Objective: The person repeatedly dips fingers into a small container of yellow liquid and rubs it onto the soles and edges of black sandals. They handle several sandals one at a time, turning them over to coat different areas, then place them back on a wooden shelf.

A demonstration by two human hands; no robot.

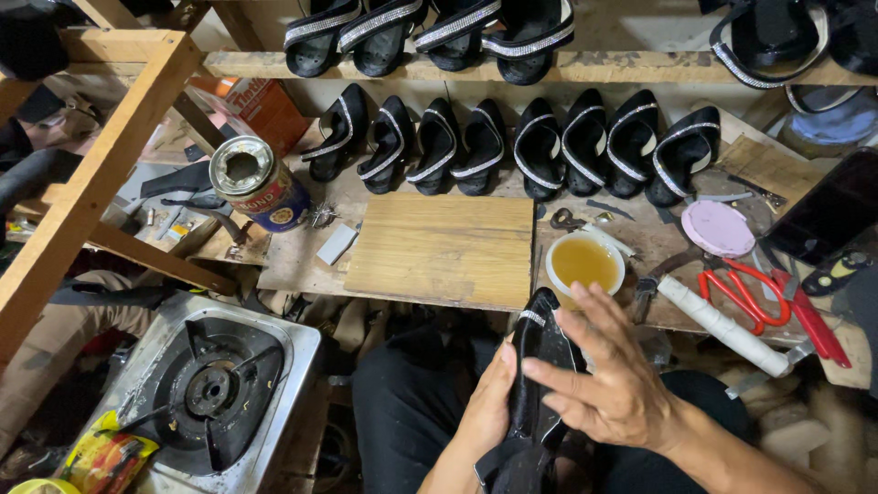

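— Over the lap, low in the head view: black slip-on sandal with a glittering silver strap (540,366), stood on edge, toe end pointing up toward the workbench.

— Held how?

— Clasped from the left by the left hand (489,402), fingers curled around the sole's edge. Right hand (608,375) laid flat against the other side, fingers spread wide and pressing on the sole, not curled around it.

— And just above?

— Round white bowl of amber liquid (585,263), sitting on the worn wooden workbench (302,261), just beyond the sandal's tip. Beside it, a pale rectangular wooden board (444,249), bare.

— Further back?

— Row of matching black sandals with silver trim (512,146), propped on edge along the bench's back; more on the wooden shelf (640,66) above.

— To the right?

— Red-handled scissors (745,293), a white-wrapped cylindrical handle (722,325), a round pink lid (718,229).

— To the left?

— Open metal tin with a blue label (256,183), tilted; lower down, a steel single-burner gas stove with a black grate (215,389).
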